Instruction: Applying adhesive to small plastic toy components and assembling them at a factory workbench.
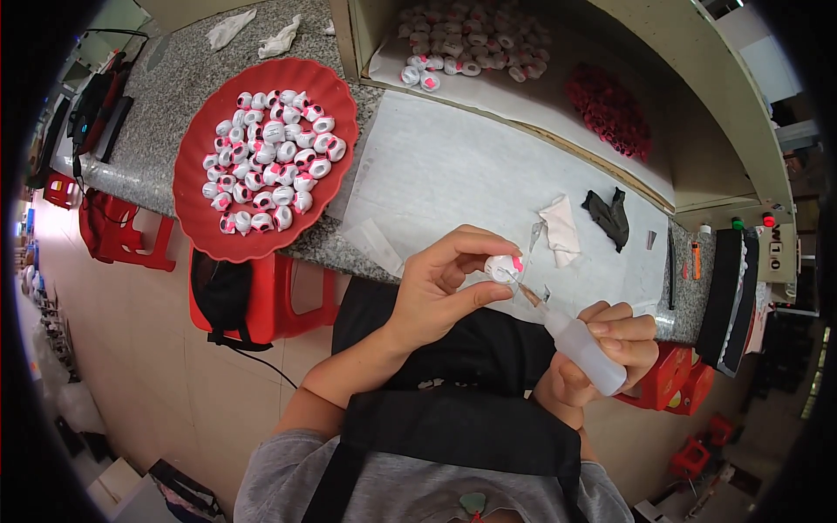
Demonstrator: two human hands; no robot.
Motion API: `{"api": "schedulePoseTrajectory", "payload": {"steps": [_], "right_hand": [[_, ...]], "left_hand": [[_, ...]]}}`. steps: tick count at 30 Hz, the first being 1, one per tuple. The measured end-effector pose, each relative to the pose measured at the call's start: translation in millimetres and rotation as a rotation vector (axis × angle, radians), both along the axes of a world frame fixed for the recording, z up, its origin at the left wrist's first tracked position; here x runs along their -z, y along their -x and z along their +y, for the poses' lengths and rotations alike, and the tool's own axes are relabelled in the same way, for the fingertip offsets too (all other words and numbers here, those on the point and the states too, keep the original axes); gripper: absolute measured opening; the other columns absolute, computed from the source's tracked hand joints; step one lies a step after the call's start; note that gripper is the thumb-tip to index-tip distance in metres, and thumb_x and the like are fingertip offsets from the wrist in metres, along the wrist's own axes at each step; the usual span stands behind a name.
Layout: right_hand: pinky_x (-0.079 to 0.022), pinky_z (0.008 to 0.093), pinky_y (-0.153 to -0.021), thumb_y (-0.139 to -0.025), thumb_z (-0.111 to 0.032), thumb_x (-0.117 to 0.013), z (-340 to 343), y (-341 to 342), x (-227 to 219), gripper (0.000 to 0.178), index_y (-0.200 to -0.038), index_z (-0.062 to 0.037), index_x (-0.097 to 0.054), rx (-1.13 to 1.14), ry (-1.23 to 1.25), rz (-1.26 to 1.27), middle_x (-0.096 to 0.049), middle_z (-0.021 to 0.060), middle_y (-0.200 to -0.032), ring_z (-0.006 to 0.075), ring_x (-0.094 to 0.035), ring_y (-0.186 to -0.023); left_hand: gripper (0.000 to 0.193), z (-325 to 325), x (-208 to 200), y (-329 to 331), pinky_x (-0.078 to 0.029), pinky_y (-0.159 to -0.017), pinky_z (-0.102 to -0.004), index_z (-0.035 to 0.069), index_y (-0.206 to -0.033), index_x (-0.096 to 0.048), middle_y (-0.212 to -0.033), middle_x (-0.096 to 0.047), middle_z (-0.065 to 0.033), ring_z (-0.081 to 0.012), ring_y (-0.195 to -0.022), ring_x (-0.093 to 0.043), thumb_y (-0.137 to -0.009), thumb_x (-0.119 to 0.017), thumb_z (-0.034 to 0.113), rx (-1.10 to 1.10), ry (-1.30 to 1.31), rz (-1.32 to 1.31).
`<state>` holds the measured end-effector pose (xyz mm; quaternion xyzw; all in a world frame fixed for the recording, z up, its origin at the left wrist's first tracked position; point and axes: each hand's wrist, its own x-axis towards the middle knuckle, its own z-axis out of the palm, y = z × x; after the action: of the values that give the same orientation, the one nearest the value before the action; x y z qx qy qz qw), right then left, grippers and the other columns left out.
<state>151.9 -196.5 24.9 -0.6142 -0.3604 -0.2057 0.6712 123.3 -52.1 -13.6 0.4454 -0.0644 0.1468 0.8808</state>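
Between the thumb and fingers of my left hand (445, 283) is a small rounded white piece with pink marks (500, 269). My right hand (610, 344) grips a translucent white squeeze bottle (586, 353) with a thin nozzle. The bottle tilts up and to the left, its tip at or very close to the white piece; whether they touch I cannot tell. Both hands are over the near edge of the white sheet (436, 166). To the left, a red scalloped tray (196, 192) bears many similar white and pink pieces (275, 132).
A shelf box at the back holds more white pieces (475, 39) and a heap of dark red parts (610, 109). On the sheet lie a crumpled white cloth (560, 231) and a black scrap (608, 218). Red stools (279, 301) stand below the speckled counter (166, 131).
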Motion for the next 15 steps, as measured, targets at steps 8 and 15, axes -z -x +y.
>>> {"api": "schedulePoseTrajectory", "payload": {"steps": [8, 15], "right_hand": [[-0.033, 0.0191, -0.046, -0.056, -0.018, -0.074, 2.5, 4.3, 3.4, 0.040, -0.077, -0.0067, -0.042, 0.035, -0.054, 0.047, -0.041, 0.0048, -0.074, 0.0102, -0.039, -0.055], [-0.033, 0.0201, -0.045, -0.056, -0.015, -0.074, -1.6, 0.6, -0.4, 0.038, -0.076, -0.0058, -0.043, 0.019, -0.020, 0.030, -0.042, 0.0052, -0.073, 0.0106, -0.039, -0.055]], "left_hand": [[0.032, 2.4, 3.1, 2.0, -0.041, -0.077, -0.0293, -0.003, -0.096, -0.050, -0.094, -0.048, -0.0134, -0.0191, -0.088, -0.048, -0.065, -0.058, -0.010, -0.062, -0.216, -0.035], [0.033, 3.5, 5.7, -0.7, -0.039, -0.079, -0.0303, -0.003, -0.096, -0.050, -0.095, -0.048, -0.0134, -0.0199, -0.090, -0.048, -0.065, -0.057, -0.010, -0.099, -0.287, -0.058]]}}
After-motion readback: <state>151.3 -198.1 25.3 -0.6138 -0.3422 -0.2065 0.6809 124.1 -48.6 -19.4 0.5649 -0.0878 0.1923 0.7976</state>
